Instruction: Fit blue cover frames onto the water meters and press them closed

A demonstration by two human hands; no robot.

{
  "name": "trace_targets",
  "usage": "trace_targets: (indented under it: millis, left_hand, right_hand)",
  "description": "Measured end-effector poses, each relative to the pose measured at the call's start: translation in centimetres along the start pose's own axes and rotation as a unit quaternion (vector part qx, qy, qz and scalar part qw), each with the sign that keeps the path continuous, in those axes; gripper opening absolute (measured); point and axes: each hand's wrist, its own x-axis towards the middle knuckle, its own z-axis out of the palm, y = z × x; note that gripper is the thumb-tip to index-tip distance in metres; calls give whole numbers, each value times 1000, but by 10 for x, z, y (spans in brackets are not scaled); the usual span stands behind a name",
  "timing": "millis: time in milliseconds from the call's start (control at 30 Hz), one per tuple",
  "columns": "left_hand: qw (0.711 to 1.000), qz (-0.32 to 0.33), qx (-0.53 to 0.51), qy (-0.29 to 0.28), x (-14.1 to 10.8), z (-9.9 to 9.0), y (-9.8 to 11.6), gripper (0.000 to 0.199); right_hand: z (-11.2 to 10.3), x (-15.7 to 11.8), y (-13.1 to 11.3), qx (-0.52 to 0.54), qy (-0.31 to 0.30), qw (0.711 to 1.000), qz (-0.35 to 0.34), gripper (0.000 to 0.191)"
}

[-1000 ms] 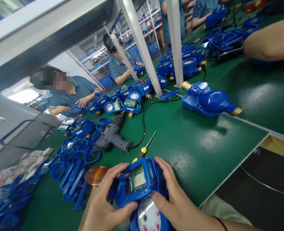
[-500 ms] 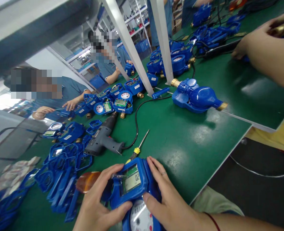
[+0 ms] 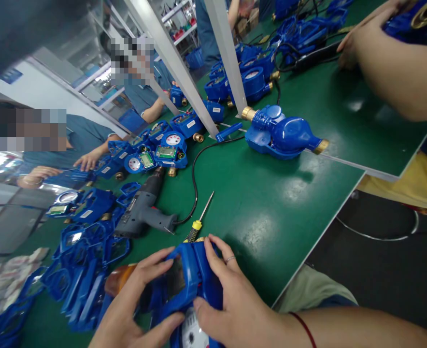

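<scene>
A blue meter (image 3: 208,280) with a display window and a round white dial is between my hands at the bottom centre. My left hand (image 3: 137,299) grips its left side, fingertips at the window frame and thumb near the dial. Around the right side is my right hand (image 3: 235,290), its thumb just above the dial and its fingers along the far edge. The blue window frame looks tilted against the body. Just beyond the meter lies a yellow and black screwdriver (image 3: 199,223). An amber handle (image 3: 119,279) shows left of my left hand.
A grey heat gun (image 3: 141,208) with a black cord lies ahead-left, beside piled blue frames (image 3: 86,270). Several meters stand behind it. Another meter (image 3: 282,133) lies ahead-right on the green table (image 3: 257,208). White posts rise beyond; other people work left and right.
The window frame has tipped to the left, and its display reading no longer shows. Both hands stay on the meter. The whole view has shifted, with table objects appearing further left.
</scene>
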Motion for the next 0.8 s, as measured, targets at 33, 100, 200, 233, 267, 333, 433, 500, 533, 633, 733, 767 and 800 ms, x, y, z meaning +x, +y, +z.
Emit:
trace_targets:
  millis: [33, 100, 200, 233, 267, 333, 433, 500, 533, 633, 733, 767, 800]
  left_hand:
    - [1000, 12, 9, -5, 2, -3, 3, 54]
    - [999, 34, 12, -8, 6, -6, 8, 52]
    - [998, 65, 0, -7, 10, -7, 12, 46]
    - [997, 71, -3, -5, 10, -7, 12, 45]
    - [997, 78, -5, -3, 10, -7, 12, 44]
    - [995, 97, -9, 0, 10, -6, 11, 43]
    - [993, 115, -17, -2, 10, -6, 11, 42]
    - [994, 105, -22, 1, 12, -6, 13, 40]
    - [995, 98, -23, 5, 12, -6, 14, 39]
    - [994, 104, -19, 4, 14, -6, 13, 40]
    - [993, 113, -13, -6, 13, -5, 14, 40]
    - [994, 105, -15, -2, 12, -4, 15, 39]
    - [996, 91, -20, 6, 11, -3, 16, 37]
  right_hand:
    - [1, 0, 0, -1, 6, 1000, -1, 88]
    - [2, 0, 0, -4, 19, 1000, -3, 87]
    - [4, 0, 1, -7, 33, 999, -6, 86]
    - [4, 0, 2, -8, 35, 999, -6, 86]
    - [5, 0, 2, -10, 37, 999, -6, 86]
    - [7, 0, 3, -12, 40, 999, -3, 87]
    - [8, 1, 2, -13, 44, 999, 2, 89]
    - [7, 2, 0, -15, 39, 999, 5, 89]
    - [7, 2, -1, -18, 37, 999, 8, 89]
    - [4, 4, -4, -23, 30, 999, 17, 89]
    - [4, 4, -5, -27, 29, 999, 17, 89]
    - [4, 4, -5, -29, 30, 999, 14, 89]
    - [4, 4, -4, -31, 32, 999, 10, 89]
